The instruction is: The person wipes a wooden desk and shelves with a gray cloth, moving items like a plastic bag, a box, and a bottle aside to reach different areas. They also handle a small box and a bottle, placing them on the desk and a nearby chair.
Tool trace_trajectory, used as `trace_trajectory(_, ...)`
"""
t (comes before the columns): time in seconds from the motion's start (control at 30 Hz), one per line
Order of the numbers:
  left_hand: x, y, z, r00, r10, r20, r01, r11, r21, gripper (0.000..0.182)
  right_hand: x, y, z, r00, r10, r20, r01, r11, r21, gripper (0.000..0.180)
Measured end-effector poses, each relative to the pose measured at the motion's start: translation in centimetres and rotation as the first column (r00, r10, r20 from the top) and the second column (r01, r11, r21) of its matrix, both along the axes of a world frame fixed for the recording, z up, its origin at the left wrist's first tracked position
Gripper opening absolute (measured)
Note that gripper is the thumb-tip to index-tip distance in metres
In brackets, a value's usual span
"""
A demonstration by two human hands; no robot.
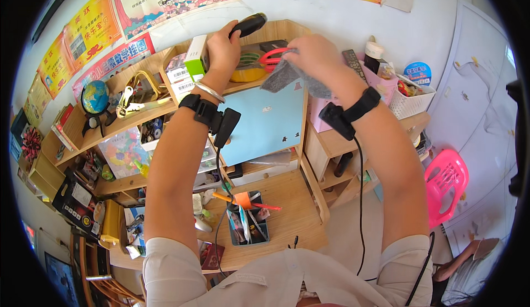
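Note:
My left hand (223, 48) is raised over the top shelf and grips a black handheld device (249, 24), possibly a hair clipper. A grey cloth (282, 76) hangs from my right hand (316, 54), above the right end of the same shelf. Red loop handles (270, 56), which look like scissors, show at my right fingertips; whether that hand holds them too, I cannot tell. Between my hands, a roll of yellow tape (248, 75) lies in the shelf compartment. Beside my left wrist stands a white and green box (196, 58).
Below the shelf is a light blue cabinet door (261, 120). A divided pen holder (248, 228) stands on the wooden desk (290, 199). To the left sits a globe (95, 96); to the right, a white basket (413, 100) and a pink chair (447, 187). Another person's arm (455, 261) shows lower right.

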State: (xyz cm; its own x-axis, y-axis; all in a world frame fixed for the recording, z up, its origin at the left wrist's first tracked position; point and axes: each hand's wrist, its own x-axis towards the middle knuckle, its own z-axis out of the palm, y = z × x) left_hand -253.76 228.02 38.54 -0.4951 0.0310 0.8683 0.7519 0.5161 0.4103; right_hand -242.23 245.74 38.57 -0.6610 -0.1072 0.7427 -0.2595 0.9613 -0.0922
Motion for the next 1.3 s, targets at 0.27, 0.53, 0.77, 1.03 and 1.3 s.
trace_trajectory(0.27,0.5,0.2,-1.3,0.997,-0.073,-0.028,0.07,0.994,-0.081,0.025,10.3,12.1,4.8,0.978,-0.143,0.15,0.186,0.924,-0.333,0.027)
trace_trajectory(0.53,0.9,1.2,-2.6,0.997,-0.049,-0.061,0.039,0.987,-0.153,0.025,8.9,18.4,3.0,0.821,-0.56,0.112,0.569,0.818,-0.082,0.036)
trace_trajectory(0.77,1.2,1.4,-3.0,0.984,-0.016,-0.175,-0.019,0.98,-0.196,0.024,0.8,21.3,-0.7,0.802,-0.56,0.21,0.574,0.819,-0.01,0.032)
trace_trajectory(1.03,0.9,1.5,-4.0,0.949,0.008,-0.316,-0.091,0.964,-0.25,0.026,-5.1,22.2,-6.0,0.891,-0.285,0.354,0.238,0.956,0.171,0.034)
trace_trajectory(1.3,0.2,1.5,-4.0,0.965,0.042,-0.26,-0.098,0.973,-0.208,0.023,-1.5,20.9,-3.8,0.966,-0.214,0.146,0.245,0.94,-0.236,0.037)
